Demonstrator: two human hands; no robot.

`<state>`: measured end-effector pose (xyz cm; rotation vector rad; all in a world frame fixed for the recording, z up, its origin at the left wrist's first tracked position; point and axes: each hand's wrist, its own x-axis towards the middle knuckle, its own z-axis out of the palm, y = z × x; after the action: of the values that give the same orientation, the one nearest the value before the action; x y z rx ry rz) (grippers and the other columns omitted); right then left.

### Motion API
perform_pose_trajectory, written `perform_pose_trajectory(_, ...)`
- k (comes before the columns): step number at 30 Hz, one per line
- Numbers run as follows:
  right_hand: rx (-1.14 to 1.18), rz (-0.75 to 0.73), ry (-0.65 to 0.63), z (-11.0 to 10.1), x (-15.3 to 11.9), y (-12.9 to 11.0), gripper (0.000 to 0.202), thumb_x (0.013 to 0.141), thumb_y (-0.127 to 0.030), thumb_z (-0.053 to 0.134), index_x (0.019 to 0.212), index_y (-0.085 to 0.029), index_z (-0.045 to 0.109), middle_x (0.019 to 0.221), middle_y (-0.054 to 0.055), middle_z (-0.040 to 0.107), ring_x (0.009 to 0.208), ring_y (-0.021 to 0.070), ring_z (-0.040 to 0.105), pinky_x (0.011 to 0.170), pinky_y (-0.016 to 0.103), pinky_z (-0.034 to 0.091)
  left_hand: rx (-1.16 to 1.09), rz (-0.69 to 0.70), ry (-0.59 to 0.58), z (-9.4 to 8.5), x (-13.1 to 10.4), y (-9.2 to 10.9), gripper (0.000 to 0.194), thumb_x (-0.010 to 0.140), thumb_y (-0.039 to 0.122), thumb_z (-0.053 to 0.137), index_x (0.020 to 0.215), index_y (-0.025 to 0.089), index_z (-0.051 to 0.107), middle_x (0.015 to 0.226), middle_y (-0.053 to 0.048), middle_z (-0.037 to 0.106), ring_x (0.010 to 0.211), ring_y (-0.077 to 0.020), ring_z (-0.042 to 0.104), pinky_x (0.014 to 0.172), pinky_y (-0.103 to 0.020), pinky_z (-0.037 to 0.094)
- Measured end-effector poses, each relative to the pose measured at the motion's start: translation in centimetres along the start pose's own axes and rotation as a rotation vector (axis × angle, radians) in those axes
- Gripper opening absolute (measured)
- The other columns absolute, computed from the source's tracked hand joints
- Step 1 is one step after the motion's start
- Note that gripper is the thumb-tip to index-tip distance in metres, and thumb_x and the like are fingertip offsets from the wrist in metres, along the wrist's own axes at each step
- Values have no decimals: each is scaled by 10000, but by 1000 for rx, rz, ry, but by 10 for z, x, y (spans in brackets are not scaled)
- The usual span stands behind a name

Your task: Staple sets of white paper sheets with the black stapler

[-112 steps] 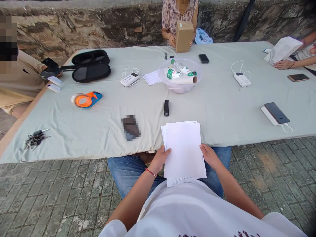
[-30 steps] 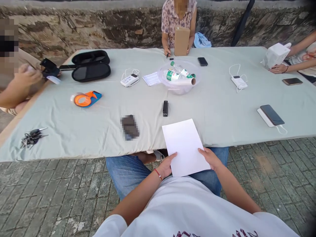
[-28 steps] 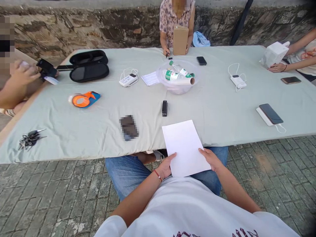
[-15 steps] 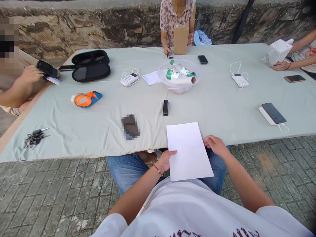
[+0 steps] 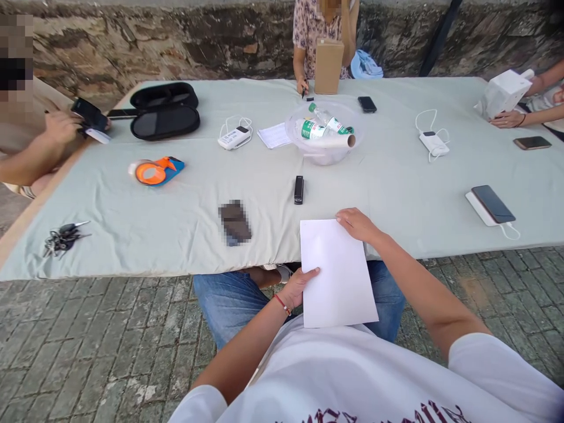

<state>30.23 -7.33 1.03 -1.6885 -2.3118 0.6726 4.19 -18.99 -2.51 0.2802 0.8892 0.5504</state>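
White paper (image 5: 337, 282), a sheet or a thin stack, lies over my lap with its far end at the table edge. My left hand (image 5: 301, 285) grips its left side, thumb on top and the other fingers hidden underneath. At the far right corner, my right hand (image 5: 356, 223) has its fingers closed on the paper's edge. Beyond the paper, a black stapler (image 5: 298, 190) rests on the cloth. A blurred-out dark flat object (image 5: 235, 222) lies left of it.
The cloth-covered table (image 5: 396, 205) holds keys (image 5: 65, 239), an orange-blue tape dispenser (image 5: 156, 171), a black case (image 5: 165, 120), a clear bowl (image 5: 324, 155) with bottles, and a phone on a power bank (image 5: 492, 204). Three other people sit around it, one behind a cardboard box (image 5: 329, 67).
My right hand has moved forward and left, from beside the paper's right edge to its far right corner. My left hand keeps its grip. The view has shifted slightly.
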Motion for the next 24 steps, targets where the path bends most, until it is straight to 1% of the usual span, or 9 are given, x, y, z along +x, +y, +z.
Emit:
perform_pose_trajectory(1, -11, 28, 17, -2, 0, -1, 443, 1015, -418, 325, 1274, -205, 615, 1332, 107, 612, 1257, 276, 496, 1020, 441, 417, -1, 3, -14, -1, 0, 0, 485, 693, 294, 850, 1097, 74, 698, 1077, -186, 736, 850, -256, 721, 873, -417, 558)
perform_pose_trajectory(3, -48, 60, -44, -6, -1, -2, 444, 1016, -432, 320, 1264, -213, 616, 1262, 109, 651, 1181, 276, 546, 961, 421, 438, 6, -2, -35, -3, 0, 0, 502, 686, 301, 856, 1107, 77, 699, 1093, -186, 732, 864, -259, 719, 885, -425, 553)
perform_pose_trajectory(6, -105, 95, -198, -11, -3, -1, 506, 1026, -469, 253, 1031, -228, 698, 970, 82, 717, 948, 250, 629, 831, 374, 460, 5, -5, -32, -5, 1, -2, 495, 679, 308, 861, 1088, 77, 705, 1069, -185, 738, 834, -251, 719, 875, -420, 553)
perform_pose_trajectory(7, -113, 101, -210, -12, -4, 0, 517, 1026, -476, 243, 1007, -234, 700, 955, 75, 712, 915, 241, 633, 801, 360, 459, 2, -5, -28, -6, 1, -3, 490, 679, 308, 860, 1082, 76, 706, 1055, -183, 741, 824, -248, 719, 868, -417, 555)
perform_pose_trajectory(12, -130, 84, -158, -7, -7, 4, 402, 1016, -412, 321, 1262, -275, 608, 1264, 79, 604, 974, 217, 631, 784, 333, 454, -12, -7, -19, -6, 1, -7, 468, 692, 295, 846, 1079, 74, 703, 1015, -181, 748, 804, -241, 718, 854, -400, 556)
perform_pose_trajectory(15, -173, 76, -215, -2, -9, 4, 385, 1017, -351, 321, 1229, -281, 634, 1147, 78, 628, 946, 221, 632, 786, 338, 451, -50, -24, -7, -7, 1, -8, 457, 692, 265, 838, 1088, 86, 698, 1022, -173, 749, 822, -249, 720, 869, -410, 553)
perform_pose_trajectory(17, -169, 86, -210, 0, -10, 3, 389, 1017, -315, 318, 1263, -284, 618, 1115, 74, 631, 936, 215, 631, 795, 337, 453, -90, -44, -13, -8, 1, -7, 451, 695, 243, 827, 1099, 96, 692, 1040, -168, 747, 847, -260, 720, 883, -426, 551)
perform_pose_trajectory(20, -149, 126, -157, 1, -14, 3, 412, 1010, -311, 338, 1366, -285, 542, 1263, 78, 578, 924, 198, 630, 771, 329, 467, -126, -69, -29, -9, 2, -5, 431, 715, 227, 799, 1109, 93, 685, 1059, -168, 743, 874, -270, 720, 909, -442, 547)
perform_pose_trajectory(24, -147, 155, -161, 1, -17, 1, 405, 1006, -334, 337, 1331, -287, 575, 1312, 68, 551, 906, 192, 629, 718, 326, 474, -131, -81, -33, -8, 1, -3, 439, 734, 229, 783, 1133, 82, 674, 1064, -175, 740, 889, -280, 722, 918, -453, 547)
